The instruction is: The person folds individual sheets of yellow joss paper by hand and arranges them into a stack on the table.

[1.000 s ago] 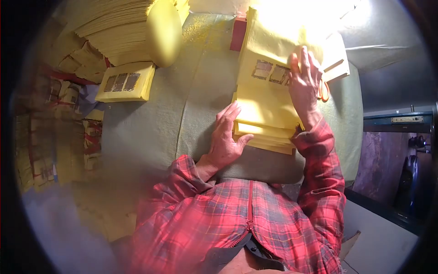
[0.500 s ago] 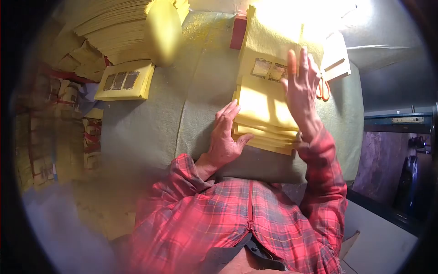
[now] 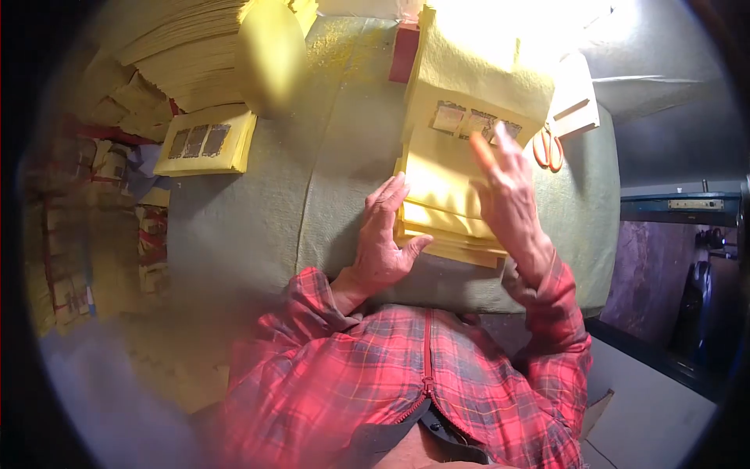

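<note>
A stack of yellow paper sheets (image 3: 445, 164) lies in front of me, its near edges fanned into several layers. The top sheet carries a row of patterned squares (image 3: 478, 121). My left hand (image 3: 384, 238) rests against the stack's near left side, fingers stretched along the edge and thumb apart at the near corner. Over the right part of the stack is my right hand (image 3: 512, 191), fingers extended and slightly blurred, with an orange covering on one finger. Whether it touches the paper, I cannot tell. Orange-handled scissors (image 3: 548, 148) lie just right of the stack.
Another yellow bundle with patterned squares (image 3: 205, 142) sits at the table's left edge, before a tall pile of paper (image 3: 183, 59). A red block (image 3: 404, 53) stands behind the stack; a pale box (image 3: 576, 98) is beyond the scissors. A blurred yellow shape (image 3: 271, 55) hangs upper left.
My right hand has moved toward me and slightly left, uncovering the third patterned square and more of the scissors. My left hand has stayed at the stack's edge.
</note>
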A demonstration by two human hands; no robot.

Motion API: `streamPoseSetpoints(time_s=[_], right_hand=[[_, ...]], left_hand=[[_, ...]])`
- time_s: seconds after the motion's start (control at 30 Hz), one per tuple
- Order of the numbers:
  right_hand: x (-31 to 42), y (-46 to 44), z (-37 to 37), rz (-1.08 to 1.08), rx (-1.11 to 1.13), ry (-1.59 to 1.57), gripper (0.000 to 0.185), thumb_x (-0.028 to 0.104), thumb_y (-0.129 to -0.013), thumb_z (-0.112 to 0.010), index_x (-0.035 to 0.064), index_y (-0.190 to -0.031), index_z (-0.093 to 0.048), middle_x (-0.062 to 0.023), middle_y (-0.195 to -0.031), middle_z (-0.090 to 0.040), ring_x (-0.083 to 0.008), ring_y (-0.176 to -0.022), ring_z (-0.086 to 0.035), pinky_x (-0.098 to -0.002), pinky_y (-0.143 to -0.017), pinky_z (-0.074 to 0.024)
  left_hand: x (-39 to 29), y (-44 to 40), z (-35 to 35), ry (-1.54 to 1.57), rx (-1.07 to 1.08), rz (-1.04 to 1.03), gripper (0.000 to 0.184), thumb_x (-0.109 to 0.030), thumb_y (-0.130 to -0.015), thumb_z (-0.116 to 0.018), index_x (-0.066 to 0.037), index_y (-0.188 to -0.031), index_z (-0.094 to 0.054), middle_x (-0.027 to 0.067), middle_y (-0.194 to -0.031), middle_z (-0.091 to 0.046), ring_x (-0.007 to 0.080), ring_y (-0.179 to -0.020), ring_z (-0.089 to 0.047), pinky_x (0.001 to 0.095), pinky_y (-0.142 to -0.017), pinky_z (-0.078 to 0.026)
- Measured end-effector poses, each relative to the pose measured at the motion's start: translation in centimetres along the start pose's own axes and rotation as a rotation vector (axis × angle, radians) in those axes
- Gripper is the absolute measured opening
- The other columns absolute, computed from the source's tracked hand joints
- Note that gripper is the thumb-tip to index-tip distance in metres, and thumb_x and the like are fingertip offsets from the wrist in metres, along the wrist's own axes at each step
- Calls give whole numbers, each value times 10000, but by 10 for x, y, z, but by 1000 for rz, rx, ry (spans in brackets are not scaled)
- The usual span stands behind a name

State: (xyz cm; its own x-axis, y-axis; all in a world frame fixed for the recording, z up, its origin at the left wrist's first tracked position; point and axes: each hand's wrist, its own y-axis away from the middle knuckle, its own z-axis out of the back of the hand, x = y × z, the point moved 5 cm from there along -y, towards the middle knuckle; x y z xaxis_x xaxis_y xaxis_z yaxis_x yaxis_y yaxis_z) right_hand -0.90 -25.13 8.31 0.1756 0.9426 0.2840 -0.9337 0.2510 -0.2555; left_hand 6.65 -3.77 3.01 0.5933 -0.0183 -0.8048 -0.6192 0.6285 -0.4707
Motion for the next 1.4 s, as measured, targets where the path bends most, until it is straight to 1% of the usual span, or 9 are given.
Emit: streamPoseSetpoints(time_s=[0.07,0.23,0.47,0.7,0.87,1.0,1.2,1.37,1.4], right_hand=[[-3,-35,13,68,-358,359,597,75,-910,-768,96,-1493,-642,-218,-1652,-474,-406,-1402,-549,-536,-1152,-468],[-45,-56,3,102,-466,538,547,79,-911,-769,56,-1448,-665,-213,-1623,-514,-401,-1377,-573,-538,-1165,-451],[-8,39,-7,137,-229,241,307,55,-923,-729,15,-1223,-778,-185,-1530,-616,-397,-1255,-643,-520,-1077,-493],[41,6,40,44,-221,241,767,-16,-839,-796,44,-1565,-557,-254,-1672,-426,-439,-1419,-519,-569,-1187,-430],[20,1,12,42,-228,278,887,66,-863,-798,62,-1663,-415,-262,-1703,-353,-454,-1409,-509,-564,-1093,-478],[5,-5,17,11,-341,319,730,81,-870,-786,32,-1560,-551,-253,-1671,-412,-449,-1407,-512,-558,-1104,-472],[9,49,-5,108,-186,177,422,145,-872,-782,-21,-1256,-730,-234,-1478,-620,-427,-1312,-604,-541,-1114,-479],[10,77,-19,80,-85,86,462,153,-864,-803,-17,-1284,-712,-221,-1466,-628,-429,-1302,-608,-538,-1113,-485],[1,78,-30,100,75,21,500,160,-866,-806,-8,-1322,-691,-229,-1491,-602,-437,-1324,-588,-548,-1122,-472]], left_hand=[[1,1,0,-21,0,3,865,-228,-837,-916,8,-1546,-480,294,-1576,-510,491,-1451,-489,536,-1222,-403],[6,4,-5,-44,4,22,860,-203,-838,-916,1,-1550,-480,292,-1564,-519,491,-1445,-493,534,-1215,-413],[6,6,-4,53,-15,46,866,-167,-839,-915,-3,-1560,-466,293,-1561,-517,489,-1438,-495,524,-1215,-415],[-30,-13,17,-110,-81,-55,885,-128,-846,-906,-40,-1591,-436,252,-1636,-465,447,-1492,-461,525,-1250,-361],[-63,-48,21,-91,-21,-195,864,-109,-783,-914,-23,-1541,-510,275,-1610,-494,464,-1506,-459,597,-1260,-340],[-72,-57,8,-103,36,-190,837,-91,-773,-908,-29,-1521,-537,269,-1593,-516,470,-1523,-445,609,-1285,-306],[-97,-71,0,-137,120,-254,793,-139,-819,-891,-44,-1522,-536,236,-1577,-545,449,-1504,-480,626,-1304,-264],[-75,-71,-27,-272,236,-198,738,-183,-871,-856,-45,-1526,-546,239,-1557,-558,433,-1506,-483,671,-1296,-241],[-64,-65,-29,-274,232,-206,738,-183,-871,-856,-45,-1526,-546,239,-1557,-558,433,-1506,-483,671,-1296,-241]])
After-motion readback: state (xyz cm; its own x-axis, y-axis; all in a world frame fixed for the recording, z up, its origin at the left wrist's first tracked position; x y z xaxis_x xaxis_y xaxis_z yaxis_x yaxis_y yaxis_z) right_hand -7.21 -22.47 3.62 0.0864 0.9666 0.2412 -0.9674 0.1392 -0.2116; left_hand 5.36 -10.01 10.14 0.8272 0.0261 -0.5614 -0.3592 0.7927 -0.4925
